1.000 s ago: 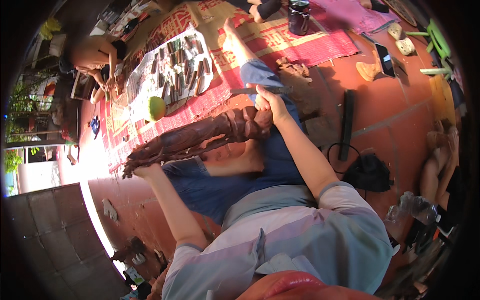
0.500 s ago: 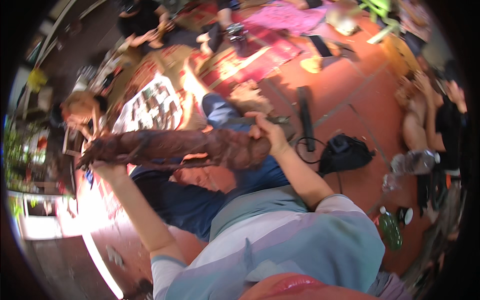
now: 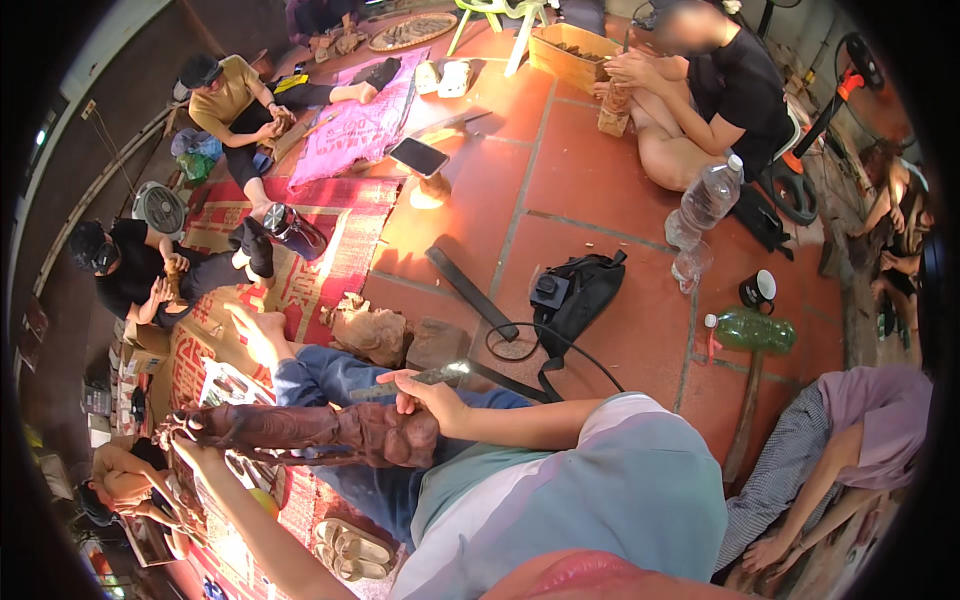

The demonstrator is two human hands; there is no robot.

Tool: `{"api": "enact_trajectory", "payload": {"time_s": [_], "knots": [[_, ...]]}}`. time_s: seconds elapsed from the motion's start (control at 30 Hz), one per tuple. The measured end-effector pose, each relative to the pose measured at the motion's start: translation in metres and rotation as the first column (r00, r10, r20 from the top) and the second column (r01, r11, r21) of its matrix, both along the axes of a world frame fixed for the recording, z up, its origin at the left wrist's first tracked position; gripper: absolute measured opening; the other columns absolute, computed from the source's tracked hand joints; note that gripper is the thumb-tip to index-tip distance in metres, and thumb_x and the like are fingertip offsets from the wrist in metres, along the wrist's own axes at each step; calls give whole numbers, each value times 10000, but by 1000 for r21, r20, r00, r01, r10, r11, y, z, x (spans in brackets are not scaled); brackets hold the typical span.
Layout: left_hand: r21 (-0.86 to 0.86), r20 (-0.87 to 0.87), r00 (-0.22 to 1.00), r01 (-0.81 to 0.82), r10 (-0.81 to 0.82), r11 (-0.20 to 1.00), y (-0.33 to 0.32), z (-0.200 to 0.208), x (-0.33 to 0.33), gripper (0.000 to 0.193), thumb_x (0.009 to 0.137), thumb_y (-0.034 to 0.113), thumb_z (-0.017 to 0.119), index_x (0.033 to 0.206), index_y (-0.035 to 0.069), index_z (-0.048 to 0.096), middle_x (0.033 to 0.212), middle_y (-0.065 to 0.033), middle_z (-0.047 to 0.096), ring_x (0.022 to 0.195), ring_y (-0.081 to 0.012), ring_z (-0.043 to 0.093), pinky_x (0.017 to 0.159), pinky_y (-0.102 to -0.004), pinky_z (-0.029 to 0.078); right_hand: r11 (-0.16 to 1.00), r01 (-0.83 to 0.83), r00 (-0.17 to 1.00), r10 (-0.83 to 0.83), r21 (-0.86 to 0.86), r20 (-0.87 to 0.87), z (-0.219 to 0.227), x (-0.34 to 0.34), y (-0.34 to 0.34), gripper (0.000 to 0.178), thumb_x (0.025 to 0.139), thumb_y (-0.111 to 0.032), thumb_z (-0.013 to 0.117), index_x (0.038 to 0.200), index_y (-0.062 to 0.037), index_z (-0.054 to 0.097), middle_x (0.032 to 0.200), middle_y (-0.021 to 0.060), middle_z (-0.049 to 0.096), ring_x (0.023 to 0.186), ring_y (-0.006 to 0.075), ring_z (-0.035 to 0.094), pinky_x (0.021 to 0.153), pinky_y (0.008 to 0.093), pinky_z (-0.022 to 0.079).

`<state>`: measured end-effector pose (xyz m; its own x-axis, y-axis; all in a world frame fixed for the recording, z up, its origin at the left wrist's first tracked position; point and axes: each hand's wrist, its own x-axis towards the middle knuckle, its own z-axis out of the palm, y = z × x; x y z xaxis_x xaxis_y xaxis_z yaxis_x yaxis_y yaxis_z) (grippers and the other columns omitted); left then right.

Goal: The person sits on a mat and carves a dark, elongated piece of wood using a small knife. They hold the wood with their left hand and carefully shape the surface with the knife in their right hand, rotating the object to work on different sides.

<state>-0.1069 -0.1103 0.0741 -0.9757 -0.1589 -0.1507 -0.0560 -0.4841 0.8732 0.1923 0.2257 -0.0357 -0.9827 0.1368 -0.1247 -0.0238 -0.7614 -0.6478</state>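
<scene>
A long, dark reddish-brown carved wooden figure [image 3: 320, 432] lies sideways across my lap. My left hand [image 3: 197, 452] is closed around its narrow, knobbly left end. Beside the wider right end is my right hand [image 3: 437, 402], its curled fingers pressing on the wood and the index finger stretched to the left. Just behind that hand is a flat, blade-like metal tool [image 3: 440, 374] with a bright glint; whether my fingers grip it too, I cannot tell. Printed picture sheets [image 3: 228, 385] show partly behind the figure. Beyond my legs sit rough wood blocks [image 3: 368, 334].
On the tiled floor are a black bag [image 3: 580, 300] with a cord, a dark flat bar [image 3: 468, 290], clear bottles [image 3: 708, 205], a green bottle [image 3: 755, 330] and a black mug [image 3: 758, 289]. Sandals [image 3: 352, 550] lie by my leg. Several people sit around, some holding wood pieces.
The view has swung to the right, so my hands and the figure appear lower and farther left. Both hands keep their hold on the figure.
</scene>
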Motion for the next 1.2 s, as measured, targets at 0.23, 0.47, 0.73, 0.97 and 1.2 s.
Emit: {"api": "enact_trajectory", "payload": {"time_s": [0.23, 0.47, 0.73, 0.97, 1.2], "knots": [[-87, -3, 947, 320, -322, 943, -1, -58, -41, 475, 805, 503, 421, 894, 52, 540, 835, -64, 553, 754, -224, 567, 715, -369, 510, 979, -1, 999, 8, 206, -34, 13, -17, -29, 339, 952, -358, 393, 1079, -98, 569, 695, -6, 531, 713, 50, 468, 669, 193, 356], [-77, 218, 927, 328, -305, 942, -44, -130, -70, 373, 829, 406, 459, 980, 70, 516, 871, -41, 527, 797, -181, 537, 746, -337, 490, 931, -321, 935, 340, 172, -100, 28, -11, -64, 284, 941, -221, 436, 1155, -56, 524, 760, 49, 582, 535, 71, 490, 475, 245, 423], [-158, 189, 958, 247, -216, 956, 13, -164, -47, 390, 841, 395, 471, 1031, 57, 515, 922, -64, 546, 829, -193, 546, 771, -340, 471, 740, -280, 825, 511, 612, -241, 21, -1, -88, 310, 933, -220, 432, 1166, -41, 531, 865, 72, 639, 746, 120, 560, 684, 271, 416], [-125, 127, 980, 172, -156, 977, 70, -178, -75, 407, 852, 384, 481, 1076, 46, 515, 967, -83, 562, 857, -203, 555, 792, -342, 454, 553, -414, 681, 716, 723, -157, 29, -7, -86, 372, 941, -315, 377, 1167, -60, 527, 965, 42, 633, 878, 120, 530, 853, 298, 280], [-155, 80, 989, 137, -126, 978, 75, -184, -82, 427, 863, 374, 491, 1121, 35, 514, 1012, -103, 579, 885, -214, 563, 814, -345, 438, 590, -438, 689, 705, 678, -168, 25, -23, -92, 377, 947, -314, 361, 1165, -50, 520, 987, 60, 620, 898, 145, 536, 854, 303, 310]]}}
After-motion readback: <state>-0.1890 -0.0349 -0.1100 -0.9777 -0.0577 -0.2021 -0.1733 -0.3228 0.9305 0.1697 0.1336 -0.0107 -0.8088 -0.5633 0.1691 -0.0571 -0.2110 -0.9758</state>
